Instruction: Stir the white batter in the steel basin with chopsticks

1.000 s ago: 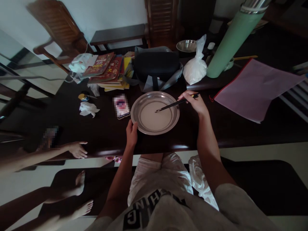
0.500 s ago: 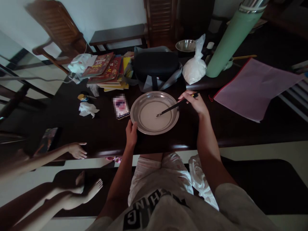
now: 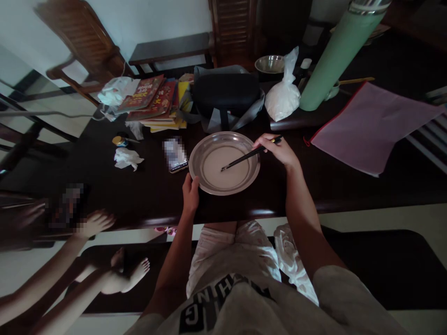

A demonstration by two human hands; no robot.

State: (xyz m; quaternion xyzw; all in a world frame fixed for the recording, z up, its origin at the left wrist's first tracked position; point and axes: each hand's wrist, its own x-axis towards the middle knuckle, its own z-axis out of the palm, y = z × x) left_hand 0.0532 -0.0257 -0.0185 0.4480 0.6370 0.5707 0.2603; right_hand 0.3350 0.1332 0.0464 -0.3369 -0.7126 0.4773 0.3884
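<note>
At the far left, another person's hand (image 3: 98,223) lies over the table edge, blurred, palm down as far as I can make out. Inward from it on the dark table (image 3: 153,195) sit a crumpled tissue (image 3: 128,159) and a phone (image 3: 177,164), the phone just beside a shallow metal basin (image 3: 197,160).

The worker's left hand (image 3: 191,193) is closed on that basin at its near left rim, thumb up at the edge and fingers against the outer side; the fingertips are hidden from me. Its forearm (image 3: 172,253) slants up and inward from the elbow, which is down beside the body.

The basin stands on the table right in front of the worker, near the edge, with a cloudy, whitish liquid (image 3: 223,179) in it. A pair of dark chopsticks (image 3: 242,160) slopes down into it from the right, the two sticks close together, tips at the liquid's middle; how deep they go I can't tell.

The right hand (image 3: 274,148) pinches them near their upper ends between thumb and fingers, above the basin's right rim, the ends poking out past the knuckles. Its forearm (image 3: 302,200) climbs from the grey sleeve (image 3: 330,279), the hand angled leftward at the wrist
</note>
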